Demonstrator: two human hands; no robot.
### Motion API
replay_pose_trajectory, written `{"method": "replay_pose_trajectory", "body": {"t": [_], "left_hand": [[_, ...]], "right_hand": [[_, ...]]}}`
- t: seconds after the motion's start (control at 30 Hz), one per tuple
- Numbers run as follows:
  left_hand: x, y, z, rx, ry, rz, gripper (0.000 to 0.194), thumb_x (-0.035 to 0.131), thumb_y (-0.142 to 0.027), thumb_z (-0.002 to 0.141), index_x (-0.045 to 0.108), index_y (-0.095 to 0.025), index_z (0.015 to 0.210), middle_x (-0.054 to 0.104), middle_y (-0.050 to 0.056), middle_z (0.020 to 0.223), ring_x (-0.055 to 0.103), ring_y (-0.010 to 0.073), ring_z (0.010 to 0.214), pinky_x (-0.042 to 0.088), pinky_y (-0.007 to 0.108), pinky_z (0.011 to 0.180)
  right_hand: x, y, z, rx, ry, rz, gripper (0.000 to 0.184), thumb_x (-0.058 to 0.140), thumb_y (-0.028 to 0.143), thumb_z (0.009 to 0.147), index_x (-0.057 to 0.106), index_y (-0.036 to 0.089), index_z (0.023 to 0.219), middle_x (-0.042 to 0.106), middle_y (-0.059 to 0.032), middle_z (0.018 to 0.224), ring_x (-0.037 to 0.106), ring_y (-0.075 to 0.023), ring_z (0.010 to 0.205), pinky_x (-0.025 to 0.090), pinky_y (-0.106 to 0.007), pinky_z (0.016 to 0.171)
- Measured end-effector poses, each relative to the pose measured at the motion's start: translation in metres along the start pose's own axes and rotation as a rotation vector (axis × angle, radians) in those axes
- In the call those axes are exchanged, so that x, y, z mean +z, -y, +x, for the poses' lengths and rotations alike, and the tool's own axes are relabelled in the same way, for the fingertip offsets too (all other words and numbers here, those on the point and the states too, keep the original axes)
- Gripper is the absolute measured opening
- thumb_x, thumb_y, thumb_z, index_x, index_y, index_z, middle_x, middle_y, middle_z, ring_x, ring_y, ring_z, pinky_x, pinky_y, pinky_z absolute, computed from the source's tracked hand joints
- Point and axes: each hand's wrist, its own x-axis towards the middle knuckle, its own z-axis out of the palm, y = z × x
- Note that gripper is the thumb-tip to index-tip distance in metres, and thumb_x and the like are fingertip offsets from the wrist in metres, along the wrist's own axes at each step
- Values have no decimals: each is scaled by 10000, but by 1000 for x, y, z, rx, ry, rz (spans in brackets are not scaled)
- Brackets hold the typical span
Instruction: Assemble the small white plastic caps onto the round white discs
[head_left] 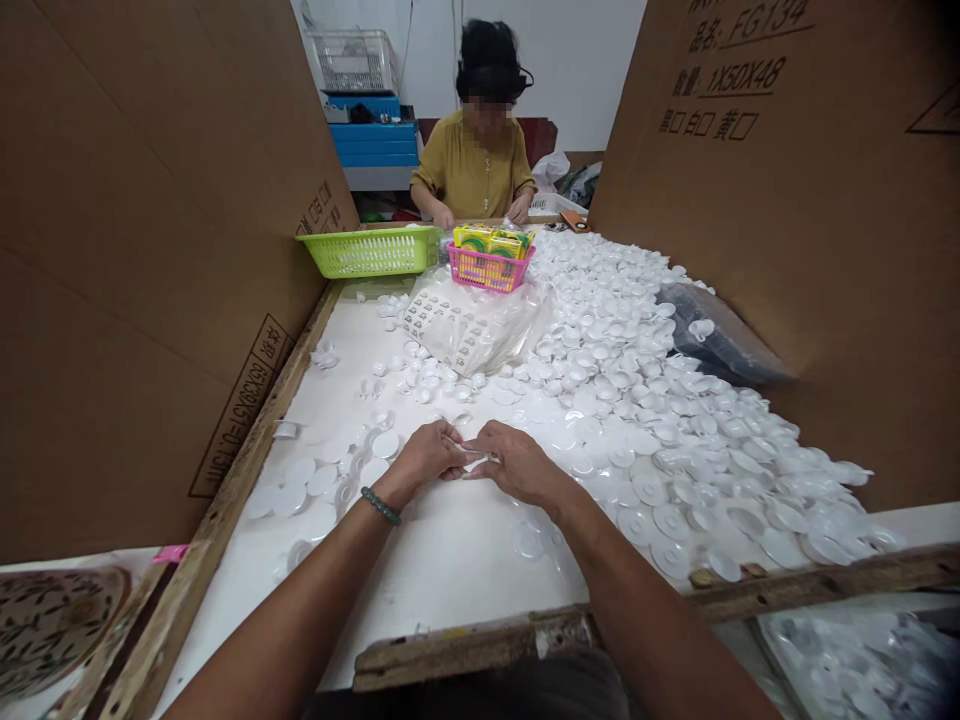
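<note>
nearly closed, the hands point(431, 452) point(517, 462) pinch a white piece point(474, 462) beside a carton point(750, 220) reading "fg134".

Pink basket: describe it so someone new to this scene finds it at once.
Look down the white table to its far end, in front of the person in the mustard top. The pink basket is there, right of the green basket, beyond most of the clear plastic bag. Unlike the green one, it's small and filled with yellow packets.
</note>
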Motion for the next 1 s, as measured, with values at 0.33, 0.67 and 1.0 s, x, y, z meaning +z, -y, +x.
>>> {"method": "replay_pose_trajectory", "body": {"t": [0.33, 0.67, 1.0], "left_hand": [[1, 5, 0, -65, -21, -55, 376, 775, -261, 512, 480, -165, 724, 572, -45, 488, 534, 105, 457, 441, 231, 490], [4, 3, -2, -87, -50, -6, 387, 797, -247, 468, 472, -164, 663, 571, -40, 467, 539, 113, 463, 456, 235, 486], [3, 9, 2, -47, -29, -25, 351, 745, -355, 547, 488, -157, 681, 585, -23, 492, 552, 115, 482, 475, 249, 524]], "right_hand": [[3, -5, 2, 90, -12, -15, 288, 699, 387, 704, 658, 218, 935, 541, 13, 744, 503, -116, 685, 332, -222, 585], [10, -1, -1, 144, -58, -41, 288, 701, 286, 708, 644, 184, 971, 556, 2, 763, 513, -123, 703, 346, -224, 598], [6, -3, 1, 184, -24, 52, 111, 639, 268, 755, 630, 181, 687, 464, 39, 567, 441, -101, 577, 277, -212, 523]]}}
